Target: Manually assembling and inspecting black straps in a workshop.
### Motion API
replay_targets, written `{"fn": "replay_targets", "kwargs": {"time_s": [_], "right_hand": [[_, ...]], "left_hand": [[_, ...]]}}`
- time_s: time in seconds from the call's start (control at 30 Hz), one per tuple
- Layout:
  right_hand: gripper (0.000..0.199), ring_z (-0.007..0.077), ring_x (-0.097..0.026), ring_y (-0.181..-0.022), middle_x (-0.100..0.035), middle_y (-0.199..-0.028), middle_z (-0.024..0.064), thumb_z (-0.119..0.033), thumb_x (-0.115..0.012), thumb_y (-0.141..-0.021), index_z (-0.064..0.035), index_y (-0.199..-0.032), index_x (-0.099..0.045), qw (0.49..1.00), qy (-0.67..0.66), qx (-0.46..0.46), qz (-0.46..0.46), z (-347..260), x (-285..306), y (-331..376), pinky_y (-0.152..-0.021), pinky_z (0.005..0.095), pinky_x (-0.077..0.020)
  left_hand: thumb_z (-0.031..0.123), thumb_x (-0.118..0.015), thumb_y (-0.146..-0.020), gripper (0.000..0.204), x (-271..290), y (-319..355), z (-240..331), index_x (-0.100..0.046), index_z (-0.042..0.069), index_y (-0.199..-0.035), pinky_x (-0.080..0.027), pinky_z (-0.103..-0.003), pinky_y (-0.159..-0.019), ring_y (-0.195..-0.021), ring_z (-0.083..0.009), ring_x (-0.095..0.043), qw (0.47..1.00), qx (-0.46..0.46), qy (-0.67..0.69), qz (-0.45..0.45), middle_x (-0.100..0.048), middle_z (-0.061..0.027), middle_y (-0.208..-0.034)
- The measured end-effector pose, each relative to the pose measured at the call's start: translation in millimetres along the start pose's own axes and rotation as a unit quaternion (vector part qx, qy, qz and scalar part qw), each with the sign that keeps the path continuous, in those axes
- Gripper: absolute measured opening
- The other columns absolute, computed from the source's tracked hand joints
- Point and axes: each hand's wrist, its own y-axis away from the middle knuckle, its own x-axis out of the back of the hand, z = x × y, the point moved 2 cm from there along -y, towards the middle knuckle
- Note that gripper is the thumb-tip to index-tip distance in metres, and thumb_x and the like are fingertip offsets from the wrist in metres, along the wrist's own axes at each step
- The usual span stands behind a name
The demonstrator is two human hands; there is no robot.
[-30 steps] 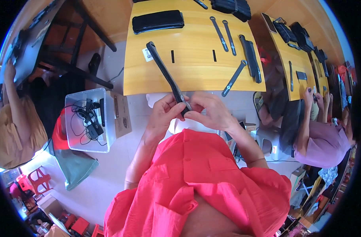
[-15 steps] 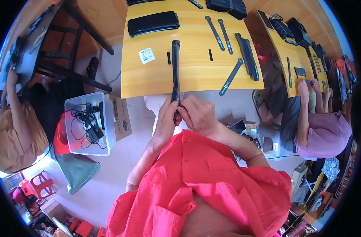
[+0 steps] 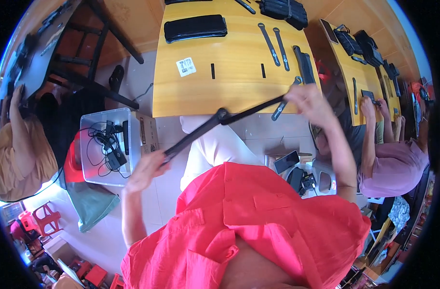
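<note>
A long black strap (image 3: 193, 136) is stretched at a slant across my front, just off the near edge of the wooden table (image 3: 181, 101). My left hand (image 3: 146, 170) is closed on its lower end. Up and to the right, my right hand (image 3: 309, 102) grips the other end over the table's near right corner. Midway along is a rounded bend or joint, blurred by motion. Beside my right hand lies a grey-black strap (image 3: 277, 112) with a looped end, partly covered by the hand. A folded black strap bundle (image 3: 304, 65) lies just behind it.
On the table are two flat looped straps (image 3: 268, 44), a black pouch-like stack (image 3: 196, 29), a white label (image 3: 185, 67) and a dark bundle (image 3: 283, 13). A clear bin of cables (image 3: 128, 173) stands left on the floor. People work at both sides.
My hands have moved apart, the left down and left, the right up and right. The strap went from folded and upright to drawn out between them.
</note>
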Motion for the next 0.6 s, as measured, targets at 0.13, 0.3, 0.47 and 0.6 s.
{"fn": "replay_targets", "kwargs": {"time_s": [0.13,0.3,0.47,0.6], "right_hand": [[0.035,0.0073,-0.043,-0.044,-0.045,-0.050,-0.0015,-0.026,-0.048,-0.091,-0.0045,-0.063,-0.049,0.983,-0.034,-0.160,0.081,18,76,15,-0.043,0.0221,-0.0325],[0.030,0.0072,-0.051,-0.049,-0.051,-0.052,0.0018,-0.019,-0.050,-0.090,-0.0018,-0.066,-0.052,0.992,-0.079,-0.094,-0.031,-5,67,-1,-0.046,0.0223,-0.0352],[0.022,0.0114,-0.055,-0.054,-0.057,-0.063,0.0063,-0.012,-0.055,-0.086,0.0051,-0.072,-0.057,0.998,0.014,0.033,-0.048,-59,25,-56,-0.052,0.0223,-0.0419],[0.016,0.0119,-0.057,-0.057,-0.059,-0.068,0.0073,-0.008,-0.056,-0.085,0.0061,-0.080,-0.061,0.996,-0.067,0.058,0.003,-76,-6,-85,-0.053,0.0229,-0.0432]], "left_hand": [[0.042,-0.044,-0.091,0.042,76,68,-40,-0.054,0.002,-0.080,-0.027,-0.020,-0.047,-0.056,-0.0054,-0.038,0.966,0.070,0.050,0.243,-0.044,0.0014,-0.063],[0.038,-0.041,-0.094,0.040,108,119,-46,-0.051,0.003,-0.078,-0.018,-0.021,-0.041,-0.044,-0.0054,-0.029,0.919,-0.029,0.218,0.328,-0.035,0.0039,-0.052],[0.035,-0.040,-0.095,0.037,75,67,-52,-0.051,0.001,-0.089,-0.022,-0.021,-0.042,-0.047,-0.0060,-0.031,0.887,-0.047,0.364,0.279,-0.040,0.0018,-0.057],[0.036,-0.040,-0.094,0.035,52,51,-48,-0.051,0.003,-0.096,-0.026,-0.021,-0.045,-0.050,-0.0087,-0.035,0.883,-0.091,0.383,0.254,-0.042,-0.0002,-0.059]]}}
